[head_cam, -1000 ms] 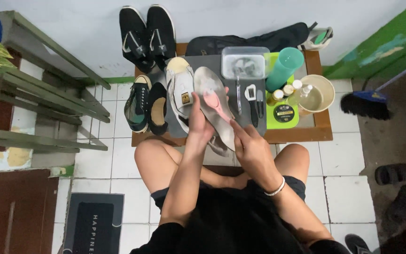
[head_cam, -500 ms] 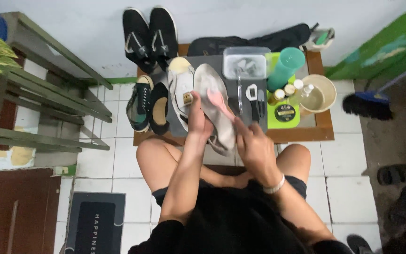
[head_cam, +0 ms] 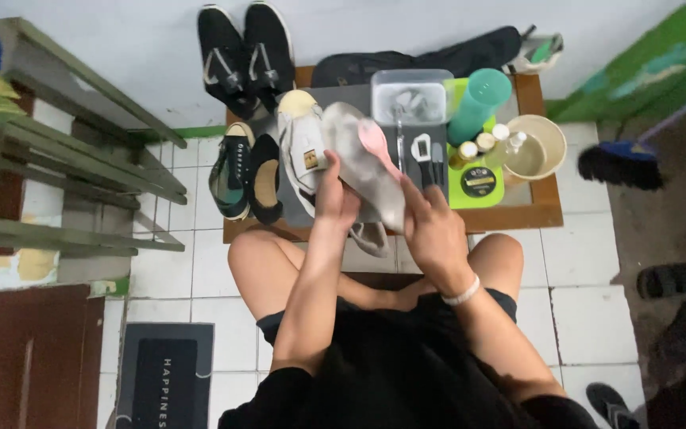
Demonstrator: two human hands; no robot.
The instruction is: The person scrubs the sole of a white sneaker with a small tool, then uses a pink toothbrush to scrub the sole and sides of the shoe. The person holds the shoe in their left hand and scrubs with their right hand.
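Shoe point(head_cam: 363, 163) still between unmoved hands

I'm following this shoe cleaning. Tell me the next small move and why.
Probably draw the pink brush back down the pale, grimy sole of the shoe: the left hand grips it sole-up, and the right hand sits at its lower edge.

Low wooden desk point(head_cam: 545, 208), grey mat point(head_cam: 295, 208), shoes point(head_cam: 248, 171) left, clear box point(head_cam: 410, 99) far, green cup point(head_cam: 479, 102), bowl point(head_cam: 535, 147) right
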